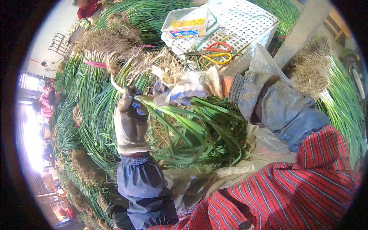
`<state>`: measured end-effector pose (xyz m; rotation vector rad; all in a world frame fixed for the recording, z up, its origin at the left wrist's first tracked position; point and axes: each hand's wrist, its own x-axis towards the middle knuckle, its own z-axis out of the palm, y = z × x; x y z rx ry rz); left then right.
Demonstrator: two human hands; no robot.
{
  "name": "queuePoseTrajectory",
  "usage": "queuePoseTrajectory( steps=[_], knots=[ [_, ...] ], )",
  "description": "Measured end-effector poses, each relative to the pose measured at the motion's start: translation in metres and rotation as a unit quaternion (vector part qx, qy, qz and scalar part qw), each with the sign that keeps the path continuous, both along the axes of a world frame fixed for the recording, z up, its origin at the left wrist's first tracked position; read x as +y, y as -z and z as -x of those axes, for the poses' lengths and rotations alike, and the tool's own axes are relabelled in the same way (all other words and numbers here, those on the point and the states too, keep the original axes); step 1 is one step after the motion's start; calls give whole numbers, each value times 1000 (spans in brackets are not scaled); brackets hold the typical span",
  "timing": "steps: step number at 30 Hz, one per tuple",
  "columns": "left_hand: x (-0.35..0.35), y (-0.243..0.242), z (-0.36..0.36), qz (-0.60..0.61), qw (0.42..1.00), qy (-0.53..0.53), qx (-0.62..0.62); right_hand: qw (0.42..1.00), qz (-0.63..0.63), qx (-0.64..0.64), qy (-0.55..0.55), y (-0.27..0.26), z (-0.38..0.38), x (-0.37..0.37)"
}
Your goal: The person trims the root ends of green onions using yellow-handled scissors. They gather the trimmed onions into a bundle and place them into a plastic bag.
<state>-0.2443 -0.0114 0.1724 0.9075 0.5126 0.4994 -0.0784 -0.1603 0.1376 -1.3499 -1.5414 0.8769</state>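
My left hand (130, 118), in a white and blue work glove, is closed on a green onion (116, 84) whose white stem and roots stick up past the thumb. Its leaves seem to trail to the right, over a heap of loose green leaves (212, 126). My right hand (184, 89), gloved alike, is just right of the left one, above the leaves. A pale stem with roots (162, 75) shows at its fingers; whether it is gripped is not clear. Behind the right hand, scissors (214, 53) with one red and one yellow handle lie on an upturned white plastic crate (244, 23).
A clear tub (187, 26) of yellow rubber bands stands on the crate. Bundled green onions (95, 115) are piled at left, one with a pink tie (95, 63). Another bundle (339, 97) lies at right. People are at the far left and top left.
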Motion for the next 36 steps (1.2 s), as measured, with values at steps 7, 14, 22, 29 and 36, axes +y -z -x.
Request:
queuePoseTrajectory(
  steps=[7,14,22,29,36],
  knots=[
    [17,47,9,-2,1000,-7,-7,957,-132,-247,68,69,11,45],
    [3,49,26,-198,969,33,144,978,166,-129,7,21,21,33],
    [29,56,43,-264,941,52,206,973,226,-42,22,23,29,40],
    [142,95,95,-313,872,-314,209,995,90,48,17,13,25,10],
    [36,57,56,-129,988,33,72,985,44,165,30,36,32,25]
  ],
)
